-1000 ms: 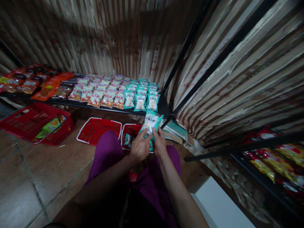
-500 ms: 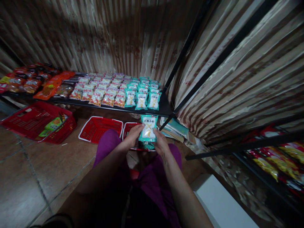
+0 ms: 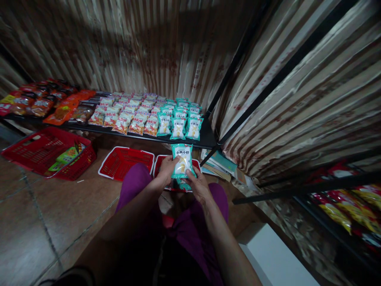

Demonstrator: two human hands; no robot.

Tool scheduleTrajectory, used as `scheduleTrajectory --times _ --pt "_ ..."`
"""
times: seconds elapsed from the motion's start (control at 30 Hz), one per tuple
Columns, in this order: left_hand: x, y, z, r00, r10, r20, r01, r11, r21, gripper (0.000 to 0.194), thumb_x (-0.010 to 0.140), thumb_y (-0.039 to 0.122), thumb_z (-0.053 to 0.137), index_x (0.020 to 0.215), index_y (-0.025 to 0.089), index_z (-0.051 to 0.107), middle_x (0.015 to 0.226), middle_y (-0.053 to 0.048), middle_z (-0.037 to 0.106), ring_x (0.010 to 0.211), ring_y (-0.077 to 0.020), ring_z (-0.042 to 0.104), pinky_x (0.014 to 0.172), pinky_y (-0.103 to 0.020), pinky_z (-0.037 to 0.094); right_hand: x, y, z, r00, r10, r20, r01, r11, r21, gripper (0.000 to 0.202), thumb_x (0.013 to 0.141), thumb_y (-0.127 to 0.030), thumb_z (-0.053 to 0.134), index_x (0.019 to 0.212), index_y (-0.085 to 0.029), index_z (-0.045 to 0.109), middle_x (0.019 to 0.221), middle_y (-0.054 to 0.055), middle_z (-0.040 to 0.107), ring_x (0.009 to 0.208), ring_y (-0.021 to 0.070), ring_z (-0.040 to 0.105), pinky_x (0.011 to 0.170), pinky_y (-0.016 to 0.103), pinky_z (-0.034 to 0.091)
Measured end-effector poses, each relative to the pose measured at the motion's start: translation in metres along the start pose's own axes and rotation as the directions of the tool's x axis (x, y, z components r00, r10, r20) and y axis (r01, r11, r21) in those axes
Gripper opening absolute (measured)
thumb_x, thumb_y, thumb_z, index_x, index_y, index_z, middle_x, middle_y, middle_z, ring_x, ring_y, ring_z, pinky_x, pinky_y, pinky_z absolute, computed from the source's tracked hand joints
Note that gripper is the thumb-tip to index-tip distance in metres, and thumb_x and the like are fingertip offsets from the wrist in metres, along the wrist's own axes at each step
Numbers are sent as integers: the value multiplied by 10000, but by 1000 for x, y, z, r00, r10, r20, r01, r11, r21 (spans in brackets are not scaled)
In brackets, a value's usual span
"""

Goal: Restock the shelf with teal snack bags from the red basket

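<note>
A teal and white snack bag (image 3: 182, 162) is held upright between my hands, above a red basket (image 3: 196, 163) between my knees. My left hand (image 3: 168, 170) grips its left side, with the thumb across the front. At the lower right corner of the bag, my right hand (image 3: 199, 185) has its fingers closed on the edge. More teal packaging shows in the basket below, partly hidden by the bag and hands. Matching teal bags (image 3: 178, 128) stand in rows at the right end of the low black shelf (image 3: 208, 137).
Orange and white snack bags (image 3: 121, 122) and orange packets (image 3: 61, 112) fill the shelf further left. Two more red baskets, one bare inside (image 3: 126, 163) and one with green packs (image 3: 64, 159), sit on the floor. Books (image 3: 222, 163), a black shelf leg (image 3: 210, 155) and a white box (image 3: 276, 258) are right.
The held snack bag has shifted slightly left. My left thumb has moved further across its front, and my right hand has slid down to the bag's lower corner.
</note>
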State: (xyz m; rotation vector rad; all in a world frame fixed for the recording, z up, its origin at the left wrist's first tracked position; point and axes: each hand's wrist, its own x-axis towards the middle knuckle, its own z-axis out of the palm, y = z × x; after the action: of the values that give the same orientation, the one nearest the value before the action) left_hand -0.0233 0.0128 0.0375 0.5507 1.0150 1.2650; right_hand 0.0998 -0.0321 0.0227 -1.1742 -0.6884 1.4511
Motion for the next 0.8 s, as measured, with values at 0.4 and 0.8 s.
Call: scheduleTrajectory --times 0.4,0.8 --pt "-6 -5 -1 991 128 40 -130 990 54 465 568 425 777 886 160 566 829 -42 682 674 -150 634 656 -287 513 6 -8 -16 997 -72 27 72 997 -8 513 611 -482 772 1052 -238 672 1052 53 705 957 212 655 821 331 529" --pt "-12 -13 -10 935 237 263 -315 896 314 340 687 348 692 953 168 582 940 -62 666 903 -183 626 837 -305 481 36 -58 -10 904 -330 -272 264 931 -251 372 485 -483 787 621 -162 659 534 -30 603 487 83 484 491 220 388"
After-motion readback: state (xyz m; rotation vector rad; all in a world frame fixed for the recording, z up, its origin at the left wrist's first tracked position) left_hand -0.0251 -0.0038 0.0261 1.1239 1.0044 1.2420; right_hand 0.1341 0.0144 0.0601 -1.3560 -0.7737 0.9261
